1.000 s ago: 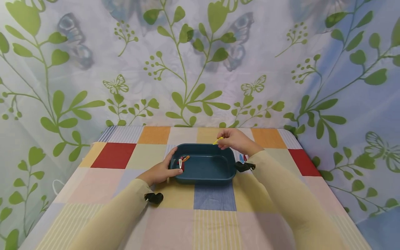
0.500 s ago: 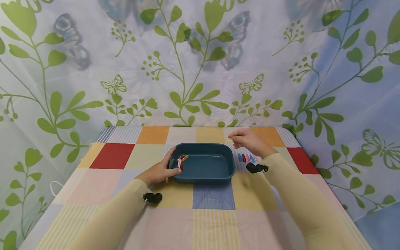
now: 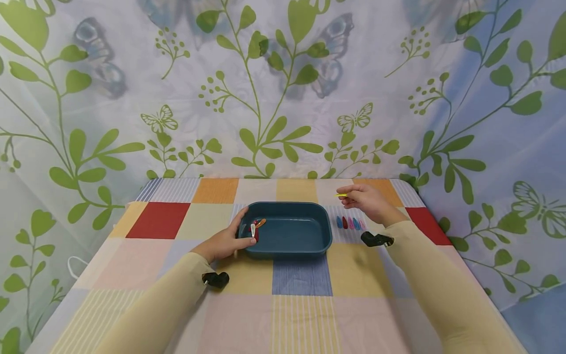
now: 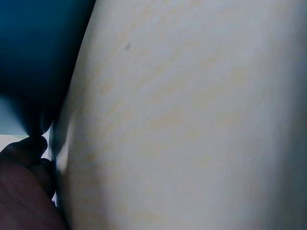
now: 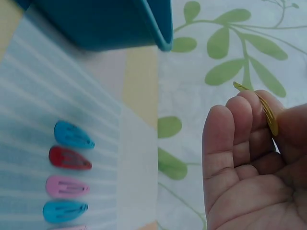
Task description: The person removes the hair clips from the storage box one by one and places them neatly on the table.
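A dark teal tray (image 3: 309, 243) sits mid-table with a few hair clips (image 3: 256, 228) in its left end. My left hand (image 3: 227, 240) holds the tray's left rim, thumb over the edge. My right hand (image 3: 364, 200) hovers right of the tray and pinches a yellow hair clip (image 3: 341, 195), also seen as the yellow hair clip (image 5: 266, 110) between thumb and fingertips. Below it a row of several hair clips (image 3: 350, 223), blue, red and pink (image 5: 67, 170), lies on the cloth. The left wrist view shows only sleeve and a bit of the tray (image 4: 38, 57).
The table wears a checked cloth (image 3: 302, 305) in many colours. A leaf-and-butterfly printed curtain (image 3: 283, 88) hangs behind and at both sides. Black wrist camera mounts (image 3: 215, 279) sit by each forearm. A white cord (image 3: 72, 268) shows at the table's left edge.
My right hand has carried the yellow clip from over the tray's far rim to the right, out past the tray, uncovering the row of clips. The left hand has stayed on the tray.
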### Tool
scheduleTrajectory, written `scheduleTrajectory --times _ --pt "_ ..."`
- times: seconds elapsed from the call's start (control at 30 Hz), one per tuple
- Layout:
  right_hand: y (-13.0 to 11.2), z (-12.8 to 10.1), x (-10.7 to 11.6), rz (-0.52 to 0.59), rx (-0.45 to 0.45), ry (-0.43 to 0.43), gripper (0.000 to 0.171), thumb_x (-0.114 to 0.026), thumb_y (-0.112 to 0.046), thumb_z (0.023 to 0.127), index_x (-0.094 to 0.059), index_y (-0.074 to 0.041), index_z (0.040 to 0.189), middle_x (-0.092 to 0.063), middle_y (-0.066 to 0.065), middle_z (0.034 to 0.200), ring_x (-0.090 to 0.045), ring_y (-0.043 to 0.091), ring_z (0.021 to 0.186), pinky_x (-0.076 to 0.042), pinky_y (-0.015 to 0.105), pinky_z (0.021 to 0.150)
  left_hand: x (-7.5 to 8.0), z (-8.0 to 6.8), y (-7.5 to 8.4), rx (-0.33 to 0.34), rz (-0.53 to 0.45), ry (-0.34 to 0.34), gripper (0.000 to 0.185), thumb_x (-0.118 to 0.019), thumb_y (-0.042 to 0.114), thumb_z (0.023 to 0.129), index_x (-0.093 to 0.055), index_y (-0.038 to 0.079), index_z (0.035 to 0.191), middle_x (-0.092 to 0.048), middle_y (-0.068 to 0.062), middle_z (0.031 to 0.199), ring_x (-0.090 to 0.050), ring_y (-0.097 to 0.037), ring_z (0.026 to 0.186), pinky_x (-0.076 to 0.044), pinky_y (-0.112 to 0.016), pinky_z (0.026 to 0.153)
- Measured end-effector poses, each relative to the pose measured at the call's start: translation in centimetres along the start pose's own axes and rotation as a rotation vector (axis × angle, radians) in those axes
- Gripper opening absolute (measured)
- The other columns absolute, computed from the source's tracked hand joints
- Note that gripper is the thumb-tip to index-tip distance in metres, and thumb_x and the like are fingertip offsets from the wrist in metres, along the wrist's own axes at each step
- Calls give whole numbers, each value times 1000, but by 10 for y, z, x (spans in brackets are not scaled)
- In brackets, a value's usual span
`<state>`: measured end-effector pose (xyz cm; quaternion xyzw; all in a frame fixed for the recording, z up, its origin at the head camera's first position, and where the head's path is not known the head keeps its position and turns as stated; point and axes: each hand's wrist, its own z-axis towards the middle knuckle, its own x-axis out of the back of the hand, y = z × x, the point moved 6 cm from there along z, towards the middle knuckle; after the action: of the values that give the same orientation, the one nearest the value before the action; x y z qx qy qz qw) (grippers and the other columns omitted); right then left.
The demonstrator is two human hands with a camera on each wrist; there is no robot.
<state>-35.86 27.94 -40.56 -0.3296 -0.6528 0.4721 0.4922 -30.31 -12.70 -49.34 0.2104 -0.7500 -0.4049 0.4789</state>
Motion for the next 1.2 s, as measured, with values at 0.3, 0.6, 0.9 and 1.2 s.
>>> scheduleTrajectory --times 0.3,0.6,0.9,1.2 --pt "13 -10 16 -98 5 19 43 -46 -8 111 -51 9 150 -49 30 152 -56 19 112 -52 16 90 0 -1 2 5 4 1 101 -72 49 96 1 52 166 -6 -11 178 -26 -47 158 -26 -71 122" --pt "26 -20 27 -95 -12 52 45 -51 -1 106 -49 11 150 -47 32 153 -55 13 107 -52 18 88 0 -3 3 -4 6 8 101 -72 47 96 1 52 166 -8 -11 178 -30 -48 156 -28 -70 121" --pt "46 -27 38 -61 -50 96 44 -52 2 104 -53 12 147 -56 20 143 -61 12 102 -57 19 85 0 -2 2 -5 6 5 101 -71 48 97 2 52 166 -8 -12 178 -31 -48 155 -28 -70 121" --pt "61 -33 47 -72 -81 122 46 -51 0 104 -49 14 148 -48 30 154 -59 10 108 -55 17 86 0 0 3 -3 -6 4 102 -73 48 96 1 50 166 -14 -14 177 -32 -45 154 -27 -69 122"
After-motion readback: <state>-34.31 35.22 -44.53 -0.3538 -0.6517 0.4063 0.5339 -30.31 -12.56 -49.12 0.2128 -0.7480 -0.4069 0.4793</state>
